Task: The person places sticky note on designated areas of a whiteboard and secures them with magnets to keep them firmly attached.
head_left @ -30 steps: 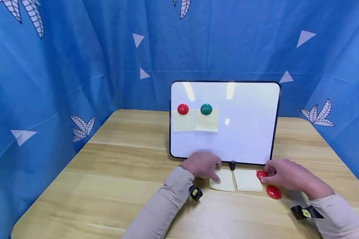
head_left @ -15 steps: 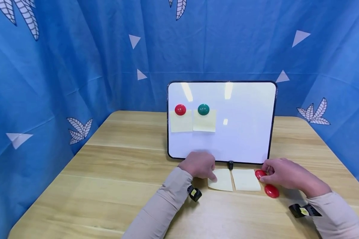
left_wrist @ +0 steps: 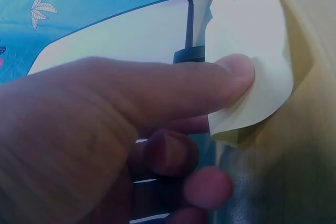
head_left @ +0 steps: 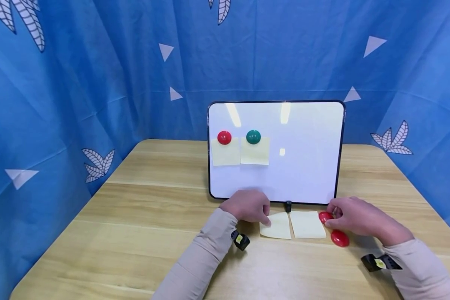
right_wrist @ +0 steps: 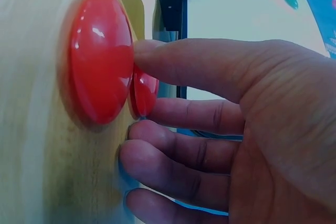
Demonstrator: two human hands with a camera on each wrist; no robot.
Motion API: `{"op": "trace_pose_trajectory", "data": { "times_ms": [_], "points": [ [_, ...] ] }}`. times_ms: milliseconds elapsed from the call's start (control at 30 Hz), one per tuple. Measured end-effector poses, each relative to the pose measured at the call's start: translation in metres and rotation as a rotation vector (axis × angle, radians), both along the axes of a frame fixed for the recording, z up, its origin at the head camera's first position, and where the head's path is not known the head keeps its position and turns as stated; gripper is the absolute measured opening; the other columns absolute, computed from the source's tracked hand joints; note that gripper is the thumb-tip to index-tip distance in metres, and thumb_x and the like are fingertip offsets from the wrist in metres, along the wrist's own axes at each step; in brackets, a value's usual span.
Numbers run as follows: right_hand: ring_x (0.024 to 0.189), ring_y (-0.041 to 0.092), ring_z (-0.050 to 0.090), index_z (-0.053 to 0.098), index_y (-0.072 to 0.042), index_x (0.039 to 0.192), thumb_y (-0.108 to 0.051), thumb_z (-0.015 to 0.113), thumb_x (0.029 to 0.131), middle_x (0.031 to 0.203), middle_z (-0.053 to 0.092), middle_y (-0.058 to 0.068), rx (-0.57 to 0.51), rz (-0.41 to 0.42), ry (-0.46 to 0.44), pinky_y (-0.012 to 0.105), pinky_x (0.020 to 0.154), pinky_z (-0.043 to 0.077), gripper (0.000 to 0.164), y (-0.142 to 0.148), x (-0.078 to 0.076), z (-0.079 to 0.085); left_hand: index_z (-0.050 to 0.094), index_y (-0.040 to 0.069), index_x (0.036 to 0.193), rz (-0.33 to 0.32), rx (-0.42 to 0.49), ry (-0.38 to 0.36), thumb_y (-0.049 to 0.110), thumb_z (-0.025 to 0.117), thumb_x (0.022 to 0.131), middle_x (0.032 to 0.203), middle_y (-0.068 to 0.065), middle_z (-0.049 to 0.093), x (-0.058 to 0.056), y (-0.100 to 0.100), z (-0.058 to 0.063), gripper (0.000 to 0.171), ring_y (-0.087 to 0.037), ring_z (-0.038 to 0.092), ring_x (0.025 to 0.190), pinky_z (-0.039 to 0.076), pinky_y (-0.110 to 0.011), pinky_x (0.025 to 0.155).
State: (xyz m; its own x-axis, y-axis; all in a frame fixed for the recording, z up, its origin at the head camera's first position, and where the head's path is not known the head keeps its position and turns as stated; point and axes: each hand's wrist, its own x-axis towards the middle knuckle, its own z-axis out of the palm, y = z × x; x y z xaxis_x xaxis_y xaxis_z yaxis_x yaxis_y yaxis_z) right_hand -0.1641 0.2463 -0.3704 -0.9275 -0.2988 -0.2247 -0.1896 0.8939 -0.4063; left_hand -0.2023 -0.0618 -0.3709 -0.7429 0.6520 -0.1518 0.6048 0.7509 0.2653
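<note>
Two pale yellow sticky notes lie side by side before the whiteboard (head_left: 303,166). My left hand (head_left: 245,207) pinches the left edge of the left note (head_left: 279,227); its thumb presses on top, and the paper bows up in the left wrist view. The right note (head_left: 308,225) lies flat just beside it. My right hand (head_left: 361,218) holds a domed red magnet (right_wrist: 146,92) between thumb and index finger, low at the right note's edge. A second red magnet (head_left: 339,238) sits on the table, closer to me than the held one.
On the board's left half, a red magnet (head_left: 224,137) and a green magnet (head_left: 253,136) each hold up a note. A black foot (head_left: 288,206) juts from the board's lower edge. Blue curtain (head_left: 135,62) surrounds the wooden table (head_left: 135,233).
My left thumb and fingers have drawn together on the left note's edge, after standing apart over it. My right hand keeps its hold on the red magnet. The head view has shifted slightly.
</note>
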Motion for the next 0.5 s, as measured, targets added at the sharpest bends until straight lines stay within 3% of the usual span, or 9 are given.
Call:
{"op": "trace_pose_trajectory", "data": {
  "times_ms": [500],
  "points": [
    [0.071,0.018,0.054,0.063,-0.011,0.095,-0.038,0.083,0.08,0.078,0.058,0.0,-0.016,0.001,0.01,0.033,0.06,0.046,0.037,0.0,0.001,-0.0009,0.068,0.026,0.075,-0.018,0.04,-0.067,0.035,0.08,0.085,0.069,0.012,0.057,-0.006,-0.0042,0.0057,0.018,-0.007,0.051,0.07,0.039,-0.024,0.059]
  ]
}}
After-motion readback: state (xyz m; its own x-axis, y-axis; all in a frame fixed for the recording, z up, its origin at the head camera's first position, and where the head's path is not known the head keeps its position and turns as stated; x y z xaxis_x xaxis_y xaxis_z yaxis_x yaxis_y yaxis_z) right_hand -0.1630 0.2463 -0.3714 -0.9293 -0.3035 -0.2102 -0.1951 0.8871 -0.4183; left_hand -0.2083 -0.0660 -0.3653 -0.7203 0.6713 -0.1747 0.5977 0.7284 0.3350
